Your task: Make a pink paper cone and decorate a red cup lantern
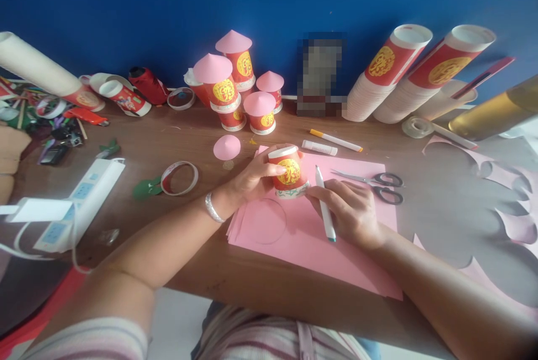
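My left hand (261, 176) is wrapped round a red paper cup (289, 172) with a yellow emblem, holding it over a stack of pink paper (357, 253). Green marks run along the cup's white lower band. In my right hand (352, 208) is a white marker (325, 203) with a green end, its tip pointing up and away from me. The right fingertips reach close to the cup's lower edge; whether they touch it I cannot tell. A circle is drawn on the top pink sheet. Black-handled scissors (374, 179) lie on the paper to the right.
Behind stand several red cups with pink cone tops (227, 88). A loose pink cone (227, 148), an orange-capped marker (336, 140) and a capped white marker (319, 147) lie nearby. Tall cup stacks (390, 68) lean right; a power strip (79, 203) sits left; pink scraps (515, 225) lie far right.
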A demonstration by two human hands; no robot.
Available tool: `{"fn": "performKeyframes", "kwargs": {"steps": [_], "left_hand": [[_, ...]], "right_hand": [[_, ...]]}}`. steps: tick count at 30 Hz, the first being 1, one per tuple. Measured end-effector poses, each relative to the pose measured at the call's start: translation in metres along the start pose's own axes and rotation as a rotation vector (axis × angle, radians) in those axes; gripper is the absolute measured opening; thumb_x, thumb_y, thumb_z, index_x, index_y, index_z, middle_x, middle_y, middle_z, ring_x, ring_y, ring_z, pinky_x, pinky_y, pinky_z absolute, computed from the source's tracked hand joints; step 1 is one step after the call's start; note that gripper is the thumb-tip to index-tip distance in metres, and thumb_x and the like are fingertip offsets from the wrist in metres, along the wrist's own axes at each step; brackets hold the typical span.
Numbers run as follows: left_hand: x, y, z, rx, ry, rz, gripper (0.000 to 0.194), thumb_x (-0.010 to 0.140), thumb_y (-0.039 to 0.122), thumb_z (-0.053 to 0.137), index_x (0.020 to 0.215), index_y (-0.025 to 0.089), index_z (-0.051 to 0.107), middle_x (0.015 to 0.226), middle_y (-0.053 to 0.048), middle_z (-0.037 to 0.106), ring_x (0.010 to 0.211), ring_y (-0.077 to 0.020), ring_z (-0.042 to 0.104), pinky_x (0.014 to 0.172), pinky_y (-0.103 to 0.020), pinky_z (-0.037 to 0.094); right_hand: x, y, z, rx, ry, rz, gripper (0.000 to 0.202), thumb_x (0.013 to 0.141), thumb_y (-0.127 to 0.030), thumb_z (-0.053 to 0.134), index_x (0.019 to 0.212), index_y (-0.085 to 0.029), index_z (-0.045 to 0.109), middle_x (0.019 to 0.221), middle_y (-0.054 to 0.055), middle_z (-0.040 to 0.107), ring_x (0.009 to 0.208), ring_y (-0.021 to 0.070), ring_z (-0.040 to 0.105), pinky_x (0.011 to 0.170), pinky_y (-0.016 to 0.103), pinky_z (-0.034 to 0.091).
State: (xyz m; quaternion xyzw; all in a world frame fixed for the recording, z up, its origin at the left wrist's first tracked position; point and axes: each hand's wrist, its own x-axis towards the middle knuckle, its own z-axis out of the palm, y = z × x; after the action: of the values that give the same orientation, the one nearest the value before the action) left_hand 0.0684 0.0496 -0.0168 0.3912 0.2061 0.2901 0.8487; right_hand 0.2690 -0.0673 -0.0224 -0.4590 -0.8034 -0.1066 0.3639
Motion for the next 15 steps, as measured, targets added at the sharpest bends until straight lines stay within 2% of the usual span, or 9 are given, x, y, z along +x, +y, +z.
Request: {"fn": "performKeyframes", "kwargs": {"steps": [4,7,11,15], "left_hand": [[0.0,-0.0022,0.0005,0.01,0.022,-0.01,0.051,0.072,0.022,0.079,0.122,0.019,0.067,0.122,-0.01,0.066,0.103,-0.0228,0.064,0.087,-0.037,0.053],[0.0007,-0.0026,0.0035,0.05,0.046,-0.013,0.051,0.072,0.023,0.083,0.12,0.02,0.066,0.11,-0.007,0.067,0.095,-0.0193,0.065,0.08,-0.032,0.052],[0.002,-0.0022,0.0078,0.081,-0.027,-0.01,0.04,0.072,0.026,0.085,0.106,0.018,0.066,0.09,-0.003,0.066,0.082,-0.016,0.064,0.072,-0.028,0.05],[0.0022,-0.0006,0.0091,0.103,-0.059,-0.018,0.035,0.077,0.033,0.083,0.102,0.014,0.067,0.09,-0.006,0.067,0.081,-0.0161,0.064,0.073,-0.028,0.051]], "right_hand": [[0.0014,0.0,-0.0013,-0.028,0.021,-0.053,0.015,0.094,-0.009,0.062,0.105,-0.018,0.064,0.069,-0.003,0.057,0.057,0.0101,0.045,0.056,0.026,0.035],[0.0011,0.0004,-0.0017,-0.05,0.024,-0.103,0.02,0.093,-0.006,0.06,0.109,-0.017,0.064,0.069,-0.003,0.055,0.059,0.0109,0.045,0.056,0.027,0.035],[-0.001,0.0013,-0.0015,-0.051,0.009,-0.118,0.025,0.093,-0.004,0.057,0.113,-0.018,0.064,0.072,-0.002,0.056,0.06,0.0111,0.047,0.058,0.027,0.037],[-0.0014,0.0007,-0.0006,-0.035,0.016,-0.114,0.02,0.093,-0.007,0.062,0.111,-0.016,0.064,0.072,-0.002,0.059,0.059,0.0108,0.047,0.058,0.027,0.037]]}}
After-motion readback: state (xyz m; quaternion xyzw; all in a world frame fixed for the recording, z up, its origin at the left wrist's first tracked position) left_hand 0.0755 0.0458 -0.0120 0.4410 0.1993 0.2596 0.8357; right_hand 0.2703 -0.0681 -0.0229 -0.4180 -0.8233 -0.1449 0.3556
